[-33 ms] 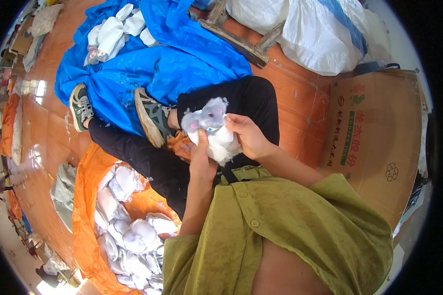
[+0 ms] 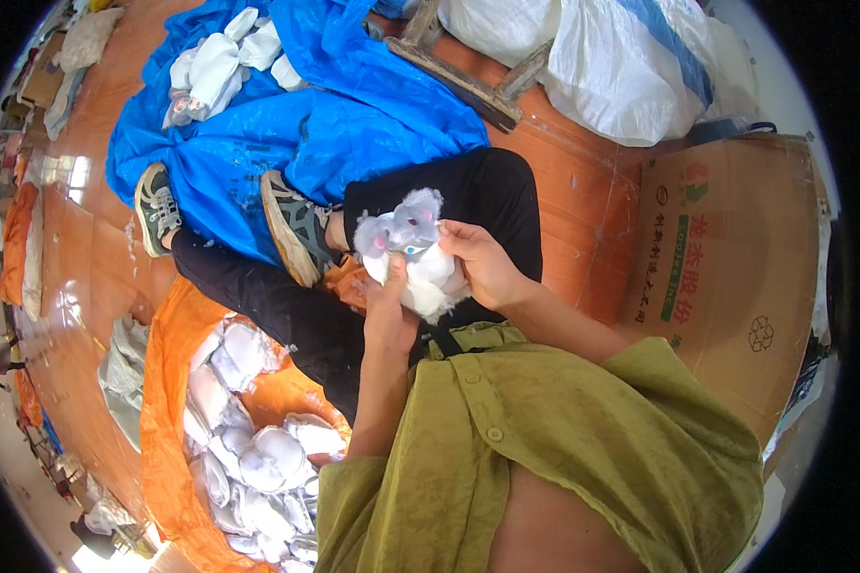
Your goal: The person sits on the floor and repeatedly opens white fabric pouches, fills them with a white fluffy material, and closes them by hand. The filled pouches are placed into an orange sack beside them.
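Observation:
Above my lap I hold a small plush animal piece [image 2: 417, 231], with a grey face, fluffy round ears with pink inside, and a white lower part. My left hand [image 2: 390, 310] grips its white part from the near left, the thumb pressed on the front below the face. At the right edge, just beside the face, my right hand [image 2: 480, 263] pinches the fabric between thumb and fingers. Parts of the fingers of both hands are hidden behind the plush piece. Loose white fluff clings around its ears.
An orange sack [image 2: 167, 420] with many white and grey plush pieces [image 2: 272, 458] lies at my left. Ahead, a blue sheet [image 2: 354, 124] carries white plush pieces [image 2: 215, 72]. A wooden stool [image 2: 468, 86], white sacks [image 2: 621, 76] and a cardboard box [image 2: 726, 258] stand right.
The plush animal piece has shifted very slightly to the right and turned a little. My left hand has moved slightly with it; my right hand keeps its pinch.

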Motion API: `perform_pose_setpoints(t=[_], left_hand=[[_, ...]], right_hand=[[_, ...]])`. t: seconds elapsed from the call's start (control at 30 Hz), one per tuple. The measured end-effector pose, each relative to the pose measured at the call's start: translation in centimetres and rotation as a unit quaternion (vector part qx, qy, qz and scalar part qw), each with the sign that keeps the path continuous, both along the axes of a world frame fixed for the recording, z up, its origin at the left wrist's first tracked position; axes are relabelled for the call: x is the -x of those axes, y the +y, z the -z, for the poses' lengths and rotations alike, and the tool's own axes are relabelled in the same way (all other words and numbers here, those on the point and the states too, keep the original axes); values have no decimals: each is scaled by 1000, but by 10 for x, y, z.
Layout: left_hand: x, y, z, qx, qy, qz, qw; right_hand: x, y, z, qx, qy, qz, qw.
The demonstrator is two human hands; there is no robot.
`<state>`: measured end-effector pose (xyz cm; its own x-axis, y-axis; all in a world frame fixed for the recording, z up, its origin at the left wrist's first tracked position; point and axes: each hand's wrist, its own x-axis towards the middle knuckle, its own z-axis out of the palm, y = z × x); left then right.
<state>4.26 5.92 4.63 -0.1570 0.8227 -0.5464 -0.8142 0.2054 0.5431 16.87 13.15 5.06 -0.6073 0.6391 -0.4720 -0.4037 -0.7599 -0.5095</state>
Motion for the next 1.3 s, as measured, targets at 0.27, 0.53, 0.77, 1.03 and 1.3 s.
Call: perform_pose_setpoints(t=[0.27,0.53,0.77,1.03,1.3], left_hand=[[-2,-1,-16,-9,84,4,996],[-2,0,-15,-60,191,34,979],[6,-5,-2,-85,184,12,979],[-5,1,35,42,-16,-37,998],[-14,1,10,7,559,-68,826]], right_hand=[[4,-10,23,-236,-158,5,959],[-1,-5,14,-164,-210,-99,959],[5,-17,22,14,-9,-3,1000],[14,-21,16,-267,-149,62,950],[15,-22,17,-354,-298,118,878]])
